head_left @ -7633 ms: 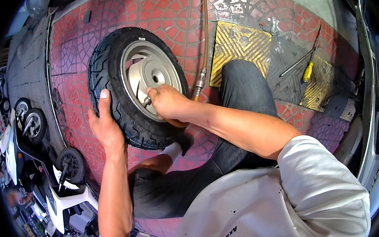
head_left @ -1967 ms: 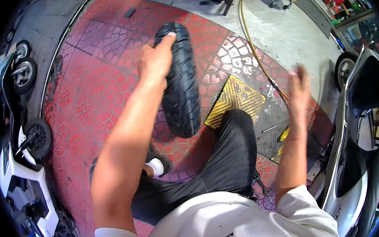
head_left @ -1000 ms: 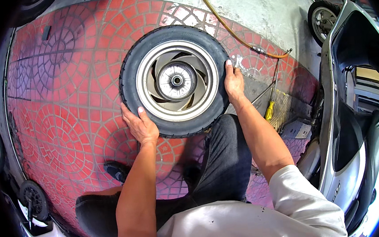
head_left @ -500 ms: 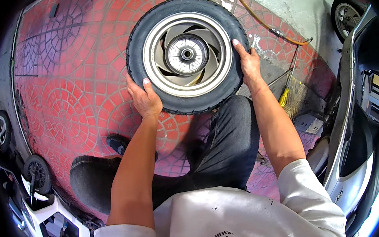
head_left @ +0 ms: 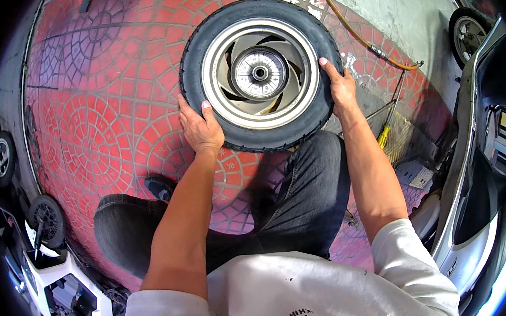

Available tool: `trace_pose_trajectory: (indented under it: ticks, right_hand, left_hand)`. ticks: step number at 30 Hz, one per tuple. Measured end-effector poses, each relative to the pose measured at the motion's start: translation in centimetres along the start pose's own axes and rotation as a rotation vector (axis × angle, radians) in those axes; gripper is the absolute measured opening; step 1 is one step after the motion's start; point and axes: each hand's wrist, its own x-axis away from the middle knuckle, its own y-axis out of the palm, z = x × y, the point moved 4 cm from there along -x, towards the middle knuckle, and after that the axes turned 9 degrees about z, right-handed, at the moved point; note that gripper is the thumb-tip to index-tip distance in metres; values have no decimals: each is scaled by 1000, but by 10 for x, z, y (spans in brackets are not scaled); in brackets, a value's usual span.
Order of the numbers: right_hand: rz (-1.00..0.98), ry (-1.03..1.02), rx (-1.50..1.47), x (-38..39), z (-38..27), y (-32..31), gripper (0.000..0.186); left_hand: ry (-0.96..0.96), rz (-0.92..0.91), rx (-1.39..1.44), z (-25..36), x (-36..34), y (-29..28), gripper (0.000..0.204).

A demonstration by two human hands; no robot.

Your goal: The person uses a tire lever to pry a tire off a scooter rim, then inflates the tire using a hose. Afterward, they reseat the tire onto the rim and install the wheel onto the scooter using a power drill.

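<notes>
Between my hands is a motorcycle wheel (head_left: 210, 84), with a black tyre around a pale metal rim and swirled spokes at the hub. My left hand (head_left: 201, 128) grips the tyre at its lower left, thumb on the sidewall and fingers round the tread. On the opposite side my right hand (head_left: 341, 87) holds the tyre the same way, its thumb near the rim. The wheel's flat side faces up at me, just beyond my bent right knee. Its underside is hidden, so I cannot tell how it is supported.
A brown hose (head_left: 346, 26) runs along the far right floor. Nearer lie a yellow-handled screwdriver (head_left: 384, 136) and metal rods. A silver and black scooter (head_left: 477, 217) stands close on my right. On the left are a white motorbike (head_left: 67, 285) and several wheels. Red patterned tiles (head_left: 101, 122) cover the floor.
The wheel and both hands sit slightly further right in the picture, as does the floor around them. The grip on the tyre is the same.
</notes>
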Motion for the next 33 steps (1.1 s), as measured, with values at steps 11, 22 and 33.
trace_pose_trajectory:
  ticks: [11, 22, 33]
  right_hand:
    - [-39, 14, -110, 30, -26, -7, 107]
    - [-98, -1039, 113, 259, -176, 36, 94]
    - [-1590, -78, -213, 385, -133, 59, 77]
  left_hand:
    - [9, -42, -219, -16, 7, 4, 76]
    - [-658, -325, 255, -1, -91, -118, 48]
    - [-15, 136, -212, 89, -123, -318, 94]
